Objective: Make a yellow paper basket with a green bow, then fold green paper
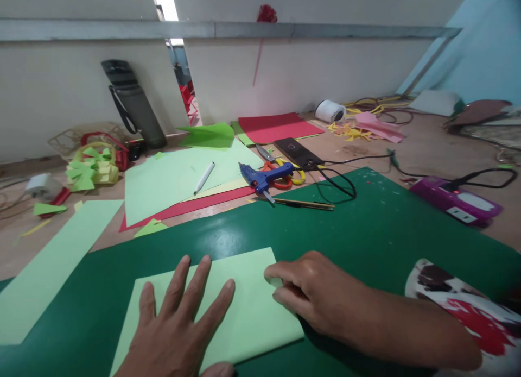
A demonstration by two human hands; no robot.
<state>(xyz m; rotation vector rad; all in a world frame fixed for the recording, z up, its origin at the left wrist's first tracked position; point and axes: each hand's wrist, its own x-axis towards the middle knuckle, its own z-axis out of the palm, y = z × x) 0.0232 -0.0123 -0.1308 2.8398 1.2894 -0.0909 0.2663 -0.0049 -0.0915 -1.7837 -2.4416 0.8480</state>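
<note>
A light green sheet of paper (252, 312), seemingly doubled over, lies on the dark green mat (345, 225) in front of me. My left hand (175, 317) rests flat on its left part, fingers spread. At the paper's right edge, my right hand (313, 290) has its fingers curled in, with thumb and forefinger on the edge. The lower fingers of that hand are tucked out of sight. A separate light green paper strip (61, 268) lies to the left, partly over the mat.
Beyond the mat are a blue glue gun (266, 176), scissors (301, 173), a white marker (204, 178), a pencil (305, 204), a phone (295, 150) and red paper (280, 128). A dark bottle (138, 105) leans at the wall. A purple power strip (456, 200) with cords sits right.
</note>
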